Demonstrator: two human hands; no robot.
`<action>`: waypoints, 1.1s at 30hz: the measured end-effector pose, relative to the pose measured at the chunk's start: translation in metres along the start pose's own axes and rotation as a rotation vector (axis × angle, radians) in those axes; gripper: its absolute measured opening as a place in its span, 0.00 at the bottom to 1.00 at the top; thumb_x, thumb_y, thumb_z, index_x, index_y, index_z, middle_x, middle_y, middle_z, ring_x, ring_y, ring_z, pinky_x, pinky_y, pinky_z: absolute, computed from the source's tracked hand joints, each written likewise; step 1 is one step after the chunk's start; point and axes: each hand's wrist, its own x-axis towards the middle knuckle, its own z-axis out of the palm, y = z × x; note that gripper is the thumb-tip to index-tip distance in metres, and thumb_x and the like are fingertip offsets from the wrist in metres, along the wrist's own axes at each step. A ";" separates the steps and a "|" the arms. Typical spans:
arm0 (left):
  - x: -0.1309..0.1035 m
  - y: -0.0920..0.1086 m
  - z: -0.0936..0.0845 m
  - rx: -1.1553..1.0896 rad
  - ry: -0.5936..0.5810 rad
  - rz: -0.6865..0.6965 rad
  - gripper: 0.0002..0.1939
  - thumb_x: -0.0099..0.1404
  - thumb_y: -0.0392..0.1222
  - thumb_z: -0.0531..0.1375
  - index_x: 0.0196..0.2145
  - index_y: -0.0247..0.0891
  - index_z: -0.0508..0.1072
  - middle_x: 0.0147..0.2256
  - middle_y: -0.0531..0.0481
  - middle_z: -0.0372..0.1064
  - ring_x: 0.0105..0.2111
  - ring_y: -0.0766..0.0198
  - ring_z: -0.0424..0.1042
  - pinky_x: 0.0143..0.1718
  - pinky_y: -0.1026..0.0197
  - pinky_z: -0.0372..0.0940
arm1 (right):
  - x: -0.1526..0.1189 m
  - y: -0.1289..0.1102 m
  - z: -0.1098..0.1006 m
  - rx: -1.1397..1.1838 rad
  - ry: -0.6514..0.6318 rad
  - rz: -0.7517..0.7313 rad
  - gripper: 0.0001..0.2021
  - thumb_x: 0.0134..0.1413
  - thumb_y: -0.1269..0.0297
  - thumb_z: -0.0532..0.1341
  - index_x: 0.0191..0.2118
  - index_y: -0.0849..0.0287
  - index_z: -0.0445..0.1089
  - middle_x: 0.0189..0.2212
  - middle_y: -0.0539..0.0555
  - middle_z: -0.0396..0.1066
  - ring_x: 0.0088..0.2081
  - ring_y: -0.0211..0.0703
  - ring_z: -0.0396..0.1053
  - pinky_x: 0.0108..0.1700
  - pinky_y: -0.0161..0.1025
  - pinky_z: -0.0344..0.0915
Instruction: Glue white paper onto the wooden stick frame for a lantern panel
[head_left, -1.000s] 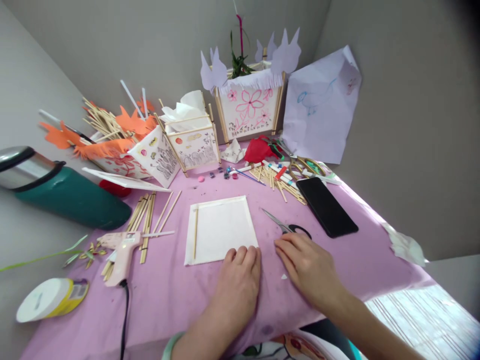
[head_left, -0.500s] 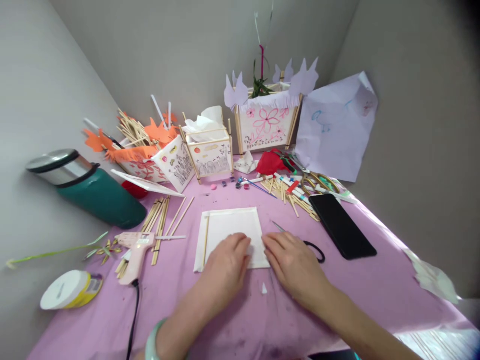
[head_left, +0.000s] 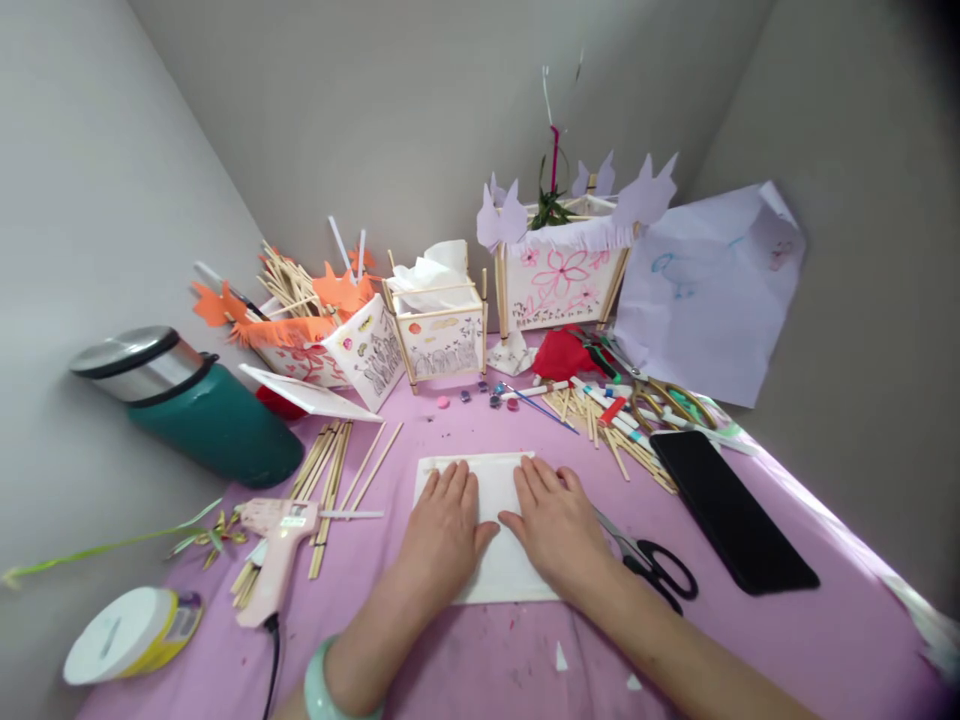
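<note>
A white, squarish paper panel [head_left: 501,572] lies flat on the purple tablecloth [head_left: 480,660], its plain face up. My left hand [head_left: 444,530] rests palm down on its left side, fingers stretched toward the far edge. On the right side of the panel my right hand [head_left: 556,528] is spread flat in the same way. The two thumbs point inward at each other, slightly apart. Just right of my right hand are black-handled scissors [head_left: 652,565], with part of the blades hidden behind it. Small white paper scraps [head_left: 561,656] lie near the front.
At left are a pink glue gun [head_left: 277,550], bamboo sticks [head_left: 330,480], a teal bottle [head_left: 217,420] and a white-lidded tub [head_left: 131,635]. A black phone [head_left: 735,510] lies right. Decorated paper lanterns [head_left: 442,340], markers [head_left: 600,395] and gold-handled scissors [head_left: 667,400] stand or lie behind.
The panel's plain face now shows instead of the one with a stick and folded borders. My hands have gone from bent fingers at its near right edge to lying flat on it. The view has shifted.
</note>
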 end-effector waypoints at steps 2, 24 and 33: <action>0.002 -0.002 -0.004 -0.033 0.022 0.003 0.28 0.65 0.48 0.56 0.56 0.23 0.63 0.59 0.29 0.58 0.60 0.44 0.57 0.62 0.41 0.52 | -0.001 0.002 0.001 0.011 0.034 -0.013 0.25 0.61 0.55 0.57 0.55 0.72 0.66 0.56 0.69 0.63 0.57 0.58 0.59 0.56 0.54 0.52; 0.005 0.005 0.006 0.061 0.080 -0.196 0.26 0.68 0.47 0.53 0.56 0.22 0.64 0.58 0.29 0.60 0.59 0.46 0.59 0.62 0.44 0.51 | 0.004 0.005 0.015 0.099 0.117 -0.156 0.29 0.63 0.49 0.50 0.58 0.69 0.63 0.62 0.66 0.55 0.63 0.56 0.51 0.61 0.57 0.49; 0.002 0.001 -0.016 -0.046 0.070 -0.177 0.20 0.65 0.49 0.56 0.48 0.31 0.69 0.50 0.36 0.68 0.54 0.46 0.63 0.61 0.33 0.43 | 0.005 0.004 0.011 0.102 0.188 -0.238 0.21 0.64 0.57 0.52 0.55 0.67 0.67 0.56 0.64 0.64 0.57 0.54 0.61 0.59 0.57 0.51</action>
